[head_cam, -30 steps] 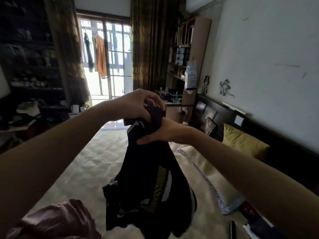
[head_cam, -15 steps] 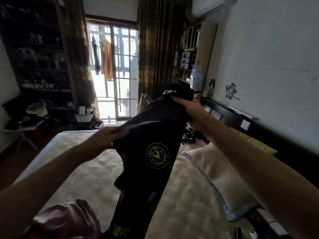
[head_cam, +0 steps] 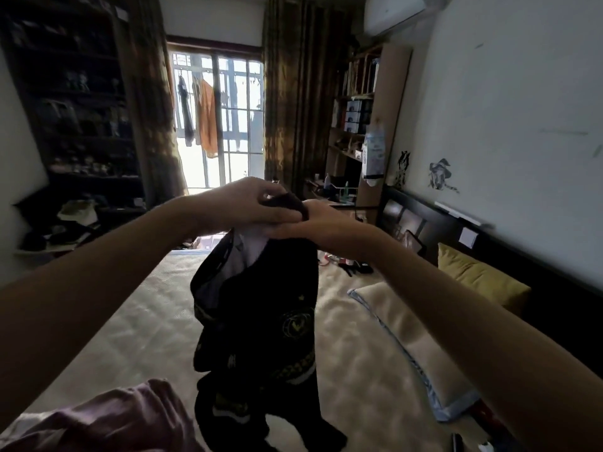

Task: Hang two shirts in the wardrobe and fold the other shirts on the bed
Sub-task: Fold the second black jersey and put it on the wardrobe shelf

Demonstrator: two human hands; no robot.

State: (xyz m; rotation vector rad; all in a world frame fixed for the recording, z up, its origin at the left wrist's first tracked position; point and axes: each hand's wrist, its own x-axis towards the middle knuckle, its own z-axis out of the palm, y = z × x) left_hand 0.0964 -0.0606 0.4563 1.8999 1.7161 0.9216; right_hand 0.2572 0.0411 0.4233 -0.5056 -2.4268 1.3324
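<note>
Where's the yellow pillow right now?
In the head view, the yellow pillow is on the right side, propped against the dark headboard, just beyond the beige pillow lying on the bed.

Two bare forearms, no visible sleeves

A beige bed (head_cam: 130,321) carries a maroon garment (head_cam: 107,419) and two pillows (head_cam: 408,347).

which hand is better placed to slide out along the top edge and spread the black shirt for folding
Probably the left hand. Both hands grip the top of the black shirt with the gold emblem, bunched together, but the right hand seems to hold the bundle from beneath, while the left rests on top, likely freer to move.
</note>
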